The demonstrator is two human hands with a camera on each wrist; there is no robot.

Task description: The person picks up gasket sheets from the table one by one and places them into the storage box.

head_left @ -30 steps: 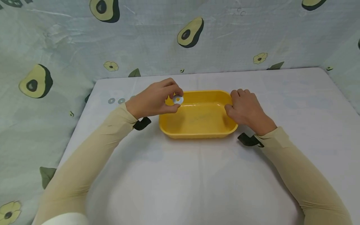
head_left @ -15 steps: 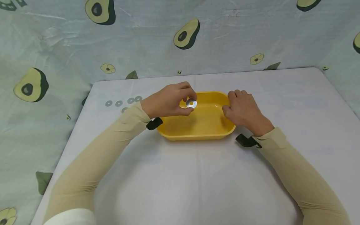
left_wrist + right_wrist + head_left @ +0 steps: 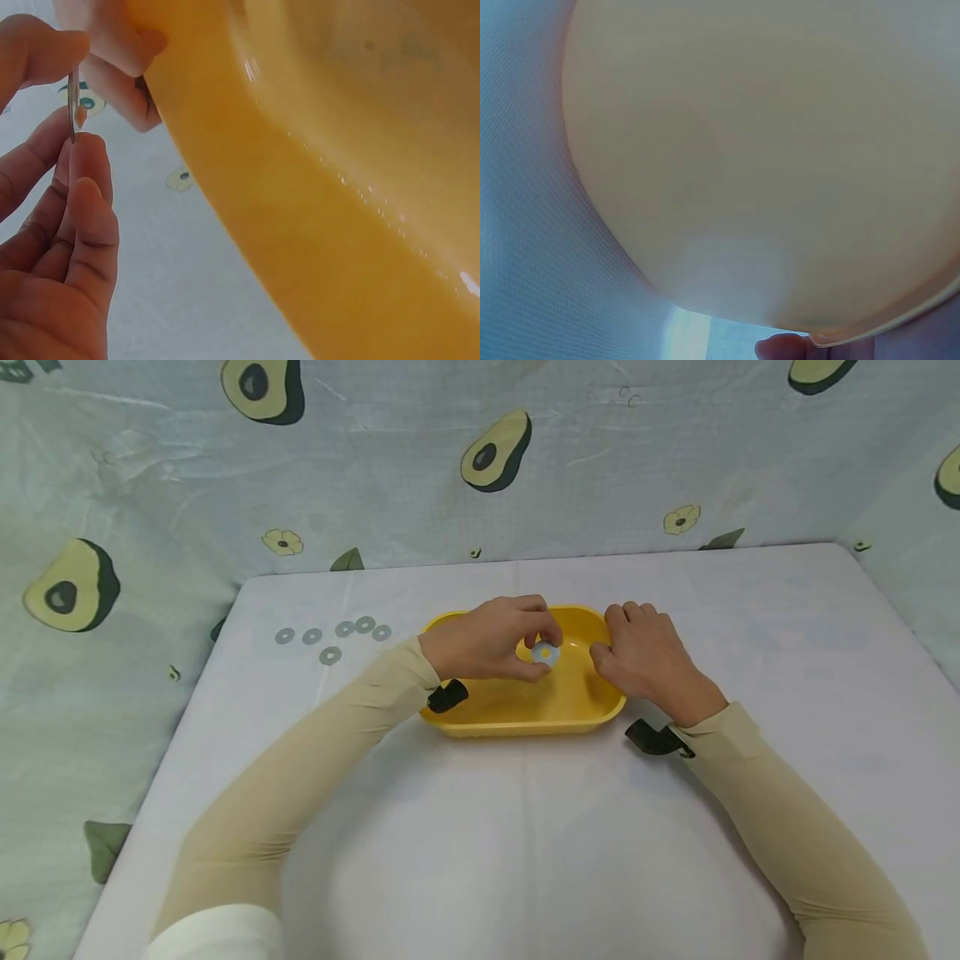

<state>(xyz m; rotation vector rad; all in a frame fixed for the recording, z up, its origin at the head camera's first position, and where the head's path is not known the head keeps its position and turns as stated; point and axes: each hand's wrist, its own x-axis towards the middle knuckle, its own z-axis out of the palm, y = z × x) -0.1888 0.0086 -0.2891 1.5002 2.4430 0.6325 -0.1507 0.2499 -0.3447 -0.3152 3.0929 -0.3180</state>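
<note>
A flat grey metal washer [image 3: 555,654] is pinched upright between thumb and fingers of my left hand [image 3: 495,637]. It is held above the right half of a yellow rectangular tray [image 3: 510,714], clear of the tray floor. In the left wrist view the washer [image 3: 73,105] appears edge-on, beside the tray's yellow wall [image 3: 225,150]. My right hand [image 3: 651,656] grips the tray's right rim with its fingers curled over the edge. The right wrist view is filled by the tray's outside [image 3: 742,150], and only fingertips [image 3: 784,346] show at the bottom.
Several more washers [image 3: 325,657] lie flat on the white-covered table [image 3: 465,843], left of the tray. Behind the table hangs an avocado-print sheet [image 3: 405,460]. Black wrist cameras [image 3: 447,696] sit under both cuffs.
My left hand has carried the washer rightward over the tray, from its left end towards my right hand. The loose washers at left have come into fuller view. My right hand keeps its grip.
</note>
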